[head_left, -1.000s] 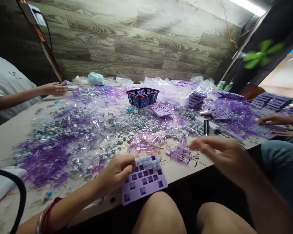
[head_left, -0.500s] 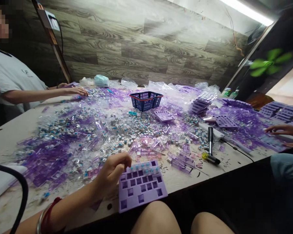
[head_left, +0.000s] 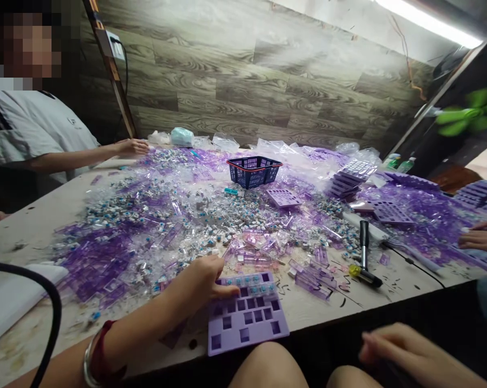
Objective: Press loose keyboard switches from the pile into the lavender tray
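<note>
My left hand (head_left: 198,283) rests at the upper left of a flat purple tray (head_left: 247,328) with rows of square holes. Its fingers are curled and the thumb stretches over the tray's holes; anything between them is hidden. Small clear pieces with blue centres (head_left: 263,288) fill part of the tray's top rows, while many lower holes are bare. My right hand (head_left: 405,350) is low at the right, above my knee and away from the tray. It is slightly blurred with its fingers drawn together, and what they hold, if anything, cannot be made out.
Loose switch-like pieces (head_left: 223,215) and purple clear parts (head_left: 101,258) cover the table. A dark basket (head_left: 254,173) stands mid-table. A hammer (head_left: 363,242) lies near the front edge. Stacked purple trays (head_left: 348,180) stand behind. Co-workers' hands (head_left: 134,146) are at the left and right.
My right hand has come into view at the lower right. My left thumb now reaches farther over the tray. The whole view has shifted, so things sit farther right.
</note>
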`<move>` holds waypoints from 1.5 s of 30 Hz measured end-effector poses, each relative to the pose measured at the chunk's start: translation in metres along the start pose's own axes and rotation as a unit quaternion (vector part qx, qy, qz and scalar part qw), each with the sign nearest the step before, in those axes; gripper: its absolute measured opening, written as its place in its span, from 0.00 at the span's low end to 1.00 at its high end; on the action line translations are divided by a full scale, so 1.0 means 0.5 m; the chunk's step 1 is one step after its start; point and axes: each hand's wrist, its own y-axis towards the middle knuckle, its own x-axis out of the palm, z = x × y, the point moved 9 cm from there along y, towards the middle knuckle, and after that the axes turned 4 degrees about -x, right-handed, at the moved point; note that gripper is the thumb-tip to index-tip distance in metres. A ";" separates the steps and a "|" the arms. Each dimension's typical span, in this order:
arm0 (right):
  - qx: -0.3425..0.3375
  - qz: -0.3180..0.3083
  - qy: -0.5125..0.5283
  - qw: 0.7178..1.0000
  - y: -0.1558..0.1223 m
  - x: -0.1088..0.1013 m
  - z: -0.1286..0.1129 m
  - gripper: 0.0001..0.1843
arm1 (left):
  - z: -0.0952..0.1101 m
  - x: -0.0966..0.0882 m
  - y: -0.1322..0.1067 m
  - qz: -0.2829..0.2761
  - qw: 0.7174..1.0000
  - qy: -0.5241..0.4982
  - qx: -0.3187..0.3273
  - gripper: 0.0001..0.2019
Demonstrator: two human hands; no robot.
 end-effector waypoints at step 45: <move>-0.308 0.057 -0.042 0.949 0.190 0.126 -0.376 0.09 | 0.026 0.035 0.004 -0.045 0.995 0.032 0.082 0.15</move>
